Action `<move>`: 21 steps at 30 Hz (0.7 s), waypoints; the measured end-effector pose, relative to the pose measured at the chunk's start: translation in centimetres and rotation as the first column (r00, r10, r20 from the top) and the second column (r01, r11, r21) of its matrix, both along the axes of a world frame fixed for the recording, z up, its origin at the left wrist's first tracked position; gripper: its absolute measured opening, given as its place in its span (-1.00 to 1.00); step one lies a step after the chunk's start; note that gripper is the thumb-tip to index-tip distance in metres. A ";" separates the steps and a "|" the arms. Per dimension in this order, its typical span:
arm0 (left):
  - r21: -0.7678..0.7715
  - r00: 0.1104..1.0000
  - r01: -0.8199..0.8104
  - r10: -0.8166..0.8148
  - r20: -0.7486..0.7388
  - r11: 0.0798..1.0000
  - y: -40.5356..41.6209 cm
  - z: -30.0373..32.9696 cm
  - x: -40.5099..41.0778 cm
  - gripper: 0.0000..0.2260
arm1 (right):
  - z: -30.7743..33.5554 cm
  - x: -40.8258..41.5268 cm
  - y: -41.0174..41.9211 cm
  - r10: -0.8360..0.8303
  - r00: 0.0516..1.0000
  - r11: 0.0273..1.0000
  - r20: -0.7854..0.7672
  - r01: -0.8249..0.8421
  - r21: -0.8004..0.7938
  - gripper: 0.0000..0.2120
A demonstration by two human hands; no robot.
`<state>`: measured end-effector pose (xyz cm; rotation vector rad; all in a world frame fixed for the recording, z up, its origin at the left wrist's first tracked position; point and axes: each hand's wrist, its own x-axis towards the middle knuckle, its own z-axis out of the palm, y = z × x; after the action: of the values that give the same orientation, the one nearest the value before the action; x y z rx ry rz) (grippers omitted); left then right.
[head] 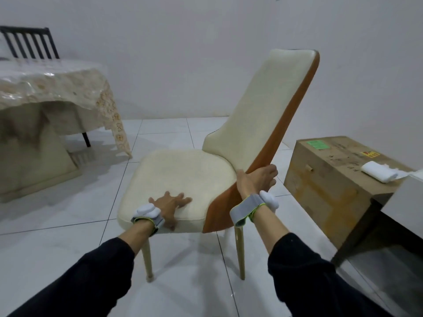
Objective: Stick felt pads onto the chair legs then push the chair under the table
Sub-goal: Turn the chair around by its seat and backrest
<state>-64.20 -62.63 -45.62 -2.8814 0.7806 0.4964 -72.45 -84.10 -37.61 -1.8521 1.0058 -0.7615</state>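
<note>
A cream padded chair (183,175) with an orange back shell stands on the tiled floor in the middle of the view, its seat facing left toward the table (52,88). Two pale legs (239,250) show beneath the near side; the other legs are hidden. My left hand (170,203) lies flat on the seat's near edge, fingers spread, thumb over the rim. My right hand (257,177) is wrapped around the orange edge of the backrest near its base. No felt pads are visible.
The table at the left wears a lace cloth under clear plastic, with a black slatted chair (29,42) behind it. A cardboard box (332,186) with a white roll (378,173) on top sits to the right, beside a pale cabinet edge (409,193).
</note>
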 end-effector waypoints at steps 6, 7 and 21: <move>-0.189 0.967 -0.218 0.238 0.090 0.957 2.6 2.7 0.0 -0.59 | 0.1 -3.4 5.9 0.278 0.941 0.950 0.195 -0.239 -0.203 -0.52; -0.229 0.970 -0.225 0.240 0.039 0.947 2.1 3.8 -0.7 -0.59 | 0.9 -3.5 5.3 0.337 0.890 0.933 0.308 -0.273 -0.233 -0.57; -0.910 0.984 -0.128 0.162 -0.068 0.394 -10.8 19.1 -6.8 -0.28 | 18.9 -2.4 -6.5 0.814 0.555 0.522 0.169 -0.574 -0.630 -0.11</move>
<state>-70.97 -73.48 -26.50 -4.0071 1.0393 -0.0626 -74.90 -90.56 -18.69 -2.1284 -0.3721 -0.9006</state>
